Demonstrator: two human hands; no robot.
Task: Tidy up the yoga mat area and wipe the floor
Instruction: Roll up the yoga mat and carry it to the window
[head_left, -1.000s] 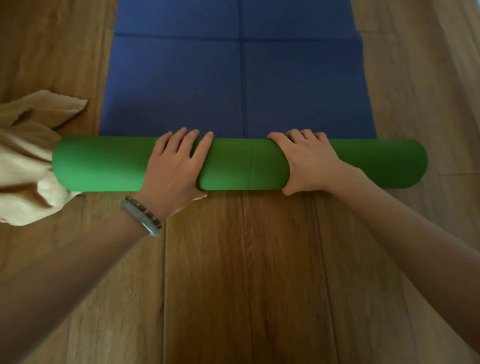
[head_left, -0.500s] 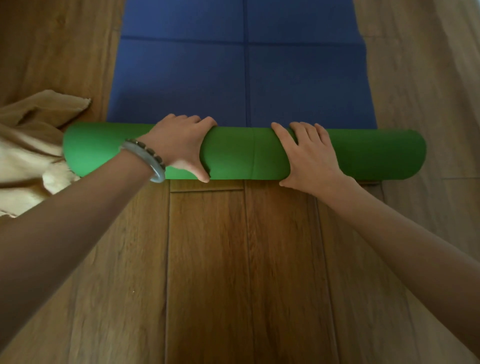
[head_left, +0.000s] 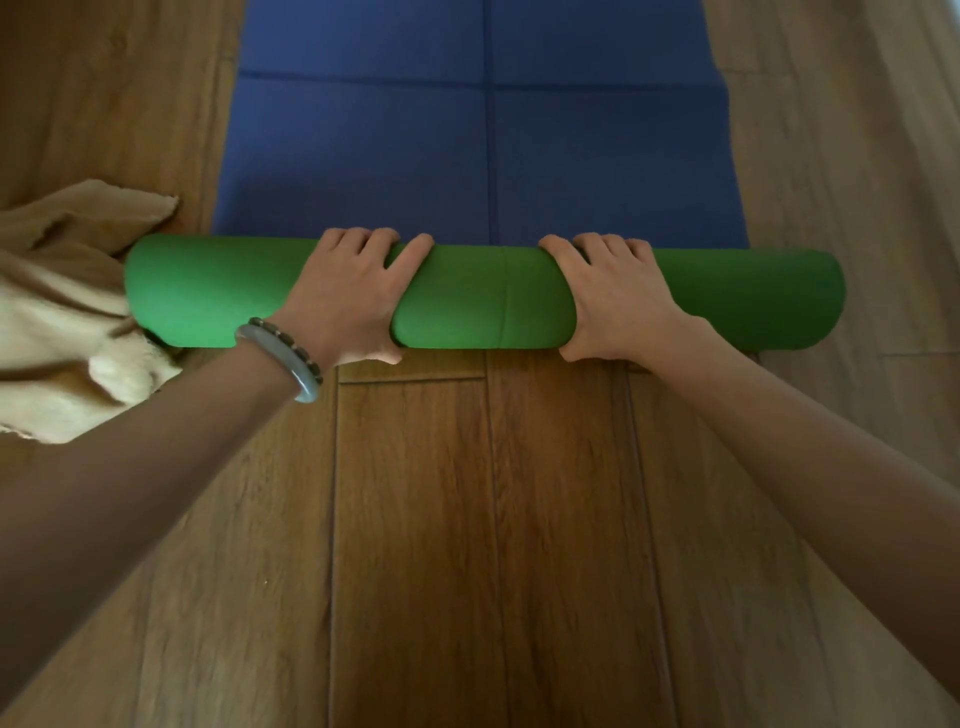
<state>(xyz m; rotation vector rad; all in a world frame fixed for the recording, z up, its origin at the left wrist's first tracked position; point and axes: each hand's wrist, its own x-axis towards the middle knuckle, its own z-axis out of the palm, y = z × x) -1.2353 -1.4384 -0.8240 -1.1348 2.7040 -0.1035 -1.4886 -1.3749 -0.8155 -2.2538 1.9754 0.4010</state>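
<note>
1. Nearest us, the floor (head_left: 415, 519): wooden boards, our forearms reaching out across them.
2. Our left hand (head_left: 348, 301), bracelet (head_left: 291, 358) at the wrist: fingers curled over the top of the roll (head_left: 483, 296), thumb tucked against its near side.
3. Our right hand (head_left: 618, 301): same hold, just right of the middle seam.
4. The roll itself: green, lying on the floor, long axis left to right, crosswise to our arms; both hands equally near.
5. A tan cloth (head_left: 62, 312): crumpled, touching the roll's left end.
6. The mat (head_left: 363, 156): its blue unrolled stretch runs straight away from the roll; we judge the next push goes forward along it.
</note>
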